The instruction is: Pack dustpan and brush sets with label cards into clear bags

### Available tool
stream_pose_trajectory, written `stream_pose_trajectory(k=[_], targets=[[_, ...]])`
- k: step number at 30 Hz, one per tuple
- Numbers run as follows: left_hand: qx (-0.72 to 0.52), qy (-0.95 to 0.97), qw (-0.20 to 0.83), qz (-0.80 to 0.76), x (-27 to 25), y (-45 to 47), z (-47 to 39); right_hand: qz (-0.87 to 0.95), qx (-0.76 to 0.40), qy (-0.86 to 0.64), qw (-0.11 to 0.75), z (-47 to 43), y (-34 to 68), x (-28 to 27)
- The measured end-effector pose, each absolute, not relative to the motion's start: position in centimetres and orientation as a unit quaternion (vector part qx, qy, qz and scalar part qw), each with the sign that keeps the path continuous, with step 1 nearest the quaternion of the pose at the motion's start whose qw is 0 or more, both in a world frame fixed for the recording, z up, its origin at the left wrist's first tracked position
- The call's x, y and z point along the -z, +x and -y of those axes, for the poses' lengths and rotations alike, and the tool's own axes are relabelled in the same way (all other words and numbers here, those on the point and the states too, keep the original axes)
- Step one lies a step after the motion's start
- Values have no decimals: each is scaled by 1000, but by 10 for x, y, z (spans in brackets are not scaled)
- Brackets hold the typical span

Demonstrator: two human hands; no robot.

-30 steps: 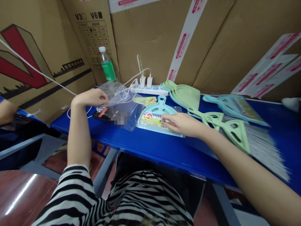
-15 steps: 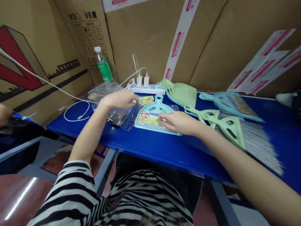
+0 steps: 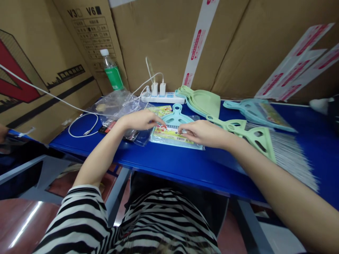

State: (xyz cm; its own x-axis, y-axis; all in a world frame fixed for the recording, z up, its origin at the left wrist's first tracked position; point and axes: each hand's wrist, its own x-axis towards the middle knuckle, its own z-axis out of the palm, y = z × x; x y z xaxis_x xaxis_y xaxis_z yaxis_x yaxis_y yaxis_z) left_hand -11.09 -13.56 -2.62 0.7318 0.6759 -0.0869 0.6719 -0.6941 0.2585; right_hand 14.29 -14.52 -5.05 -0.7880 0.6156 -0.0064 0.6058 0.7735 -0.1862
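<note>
A light blue dustpan and brush set (image 3: 177, 113) lies in a clear plastic bag on the table, handle pointing away from me. Across its front sits a yellow printed label card (image 3: 173, 134). My left hand (image 3: 143, 120) reaches over from the left, its index finger stretched out to the label's upper left edge and the other fingers loosely bent. On the right side of the set, my right hand (image 3: 202, 133) has thumb and fingers pinched together over the label. Something small and whitish shows at those fingertips, too small to name.
Green dustpans (image 3: 205, 102), green-handled brushes (image 3: 255, 139) and a bagged blue dustpan (image 3: 258, 112) lie to the right. Behind stands a power strip (image 3: 161, 97). Crumpled plastic bags (image 3: 116, 102), a white cable (image 3: 70, 130) and a bottle (image 3: 113, 74) are at left. Cardboard (image 3: 159, 38) walls the back.
My left hand has moved right and down, from above the bag's left side to the label, its index finger straightening. My right hand stays at the label's right side. The view has shifted slightly.
</note>
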Motion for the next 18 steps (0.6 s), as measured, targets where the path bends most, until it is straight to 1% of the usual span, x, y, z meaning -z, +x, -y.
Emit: stream_pose_trajectory(k=[5,12,18], targets=[[16,926,131,-354,33,-98,143,947,-125,-293,39,144,149,45],[30,938,123,-324,35,-91,147,955,-106,-274,33,143,149,49],[32,943,90,-320,35,-89,152,957,-108,-267,35,141,150,51]])
